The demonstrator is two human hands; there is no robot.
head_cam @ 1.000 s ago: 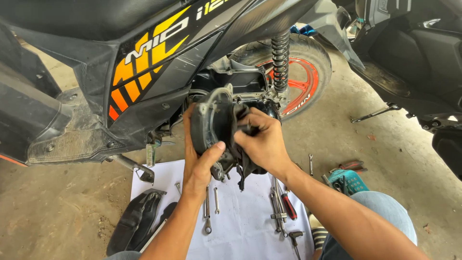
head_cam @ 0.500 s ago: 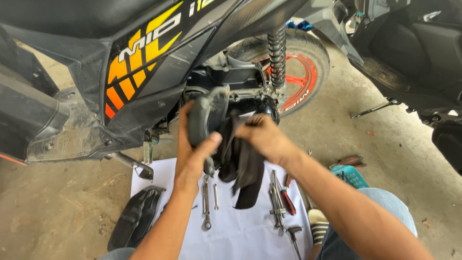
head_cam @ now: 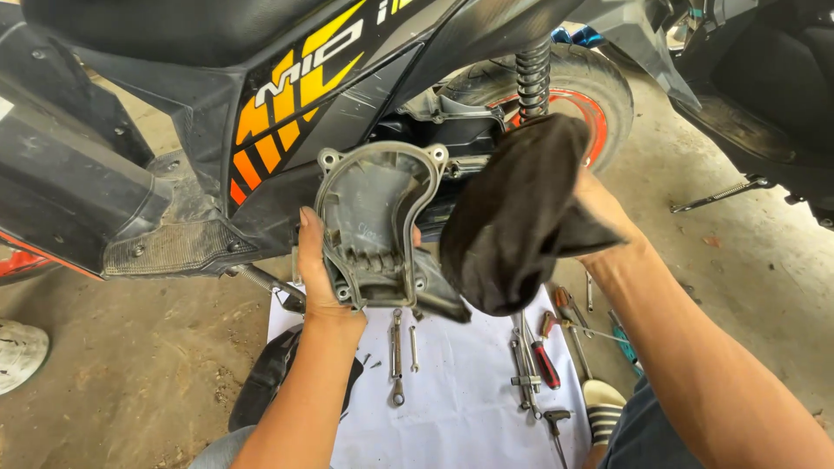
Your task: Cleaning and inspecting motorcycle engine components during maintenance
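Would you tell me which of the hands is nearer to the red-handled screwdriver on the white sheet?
Right. The right hand, gripping the black cloth, is above the red-handled screwdriver on the white sheet; the left hand, holding the grey cover, sits farther off to its left.

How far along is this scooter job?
Done: the grey engine cover is off the scooter, held in the left hand. In hand: the right hand grips a black rag beside it. Left: the cover isn't refitted; tools lie on the white sheet.
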